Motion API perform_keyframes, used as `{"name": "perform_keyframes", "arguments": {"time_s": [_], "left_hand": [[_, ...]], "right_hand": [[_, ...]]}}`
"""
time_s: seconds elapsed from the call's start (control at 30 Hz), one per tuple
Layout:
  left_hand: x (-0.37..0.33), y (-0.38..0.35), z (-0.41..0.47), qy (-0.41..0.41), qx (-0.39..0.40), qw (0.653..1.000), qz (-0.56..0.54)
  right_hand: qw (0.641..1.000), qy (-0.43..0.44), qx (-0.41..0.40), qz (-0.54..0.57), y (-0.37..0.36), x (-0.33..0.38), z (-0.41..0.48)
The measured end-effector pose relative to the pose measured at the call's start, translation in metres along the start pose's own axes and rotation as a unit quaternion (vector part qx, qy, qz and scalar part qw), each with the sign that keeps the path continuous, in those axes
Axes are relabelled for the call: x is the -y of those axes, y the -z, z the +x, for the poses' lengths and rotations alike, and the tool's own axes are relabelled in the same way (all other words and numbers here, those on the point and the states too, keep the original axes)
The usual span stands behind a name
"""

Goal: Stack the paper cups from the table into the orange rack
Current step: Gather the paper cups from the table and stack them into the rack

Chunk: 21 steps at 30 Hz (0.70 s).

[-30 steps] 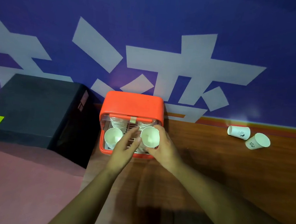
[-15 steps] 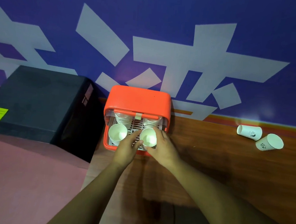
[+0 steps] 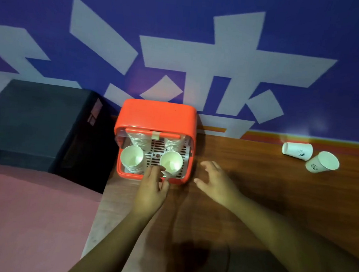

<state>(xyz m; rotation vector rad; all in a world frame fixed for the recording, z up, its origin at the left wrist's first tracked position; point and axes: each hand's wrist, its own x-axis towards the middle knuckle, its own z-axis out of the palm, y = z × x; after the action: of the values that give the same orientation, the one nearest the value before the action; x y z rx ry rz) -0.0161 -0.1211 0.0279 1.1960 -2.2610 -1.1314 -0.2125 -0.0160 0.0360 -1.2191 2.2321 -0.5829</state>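
Change since half a second ago: the right hand (image 3: 217,184) has let go of the front right cup stack (image 3: 171,163) and pulled back to the right, clear of the orange rack (image 3: 156,118); before, both hands were at that stack. The left hand (image 3: 152,190) has stayed at the rack's front edge.

Left to right: black box (image 3: 37,121) sits against the rack's left side. Rack stands on the wooden table (image 3: 265,195) by the blue wall (image 3: 203,31). Four cup stacks inside on the white grid: front left stack (image 3: 131,158) and front right stack mouths up, two more stacks (image 3: 139,140) behind under the lid. Left hand: fingertips (image 3: 158,170) loosely curled, touching the lower rim of the front right stack; whether it actually pinches the cup, cannot tell. Right hand: fingers spread and released, holding nothing, hovering over the table just right of the rack. Far right, two loose cups (image 3: 297,150) (image 3: 323,162) lie on their sides, just beside each other, well apart from the rack
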Motion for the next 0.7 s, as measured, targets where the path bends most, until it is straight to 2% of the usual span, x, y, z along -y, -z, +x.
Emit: {"name": "perform_keyframes", "arguments": {"time_s": [0.13, 0.27, 0.43, 0.57, 0.7], "left_hand": [[-0.040, -0.044, 0.008, -0.045, 0.060, 0.997, -0.006], [-0.101, -0.113, 0.039, -0.083, 0.134, 0.987, 0.038], [-0.185, -0.212, 0.084, -0.123, 0.221, 0.964, 0.077], [-0.237, -0.290, 0.121, -0.157, 0.225, 0.954, 0.124], [-0.269, -0.358, 0.157, -0.175, 0.228, 0.941, 0.175]], "right_hand": [[0.994, -0.083, 0.002, -0.071, 0.055, -0.073, -0.025], [0.983, -0.139, -0.016, -0.117, 0.120, -0.149, -0.045], [0.967, -0.194, -0.077, -0.147, 0.193, -0.238, -0.049], [0.947, -0.253, -0.144, -0.132, 0.233, -0.296, -0.040], [0.944, -0.277, -0.140, -0.109, 0.248, -0.344, -0.019]]}}
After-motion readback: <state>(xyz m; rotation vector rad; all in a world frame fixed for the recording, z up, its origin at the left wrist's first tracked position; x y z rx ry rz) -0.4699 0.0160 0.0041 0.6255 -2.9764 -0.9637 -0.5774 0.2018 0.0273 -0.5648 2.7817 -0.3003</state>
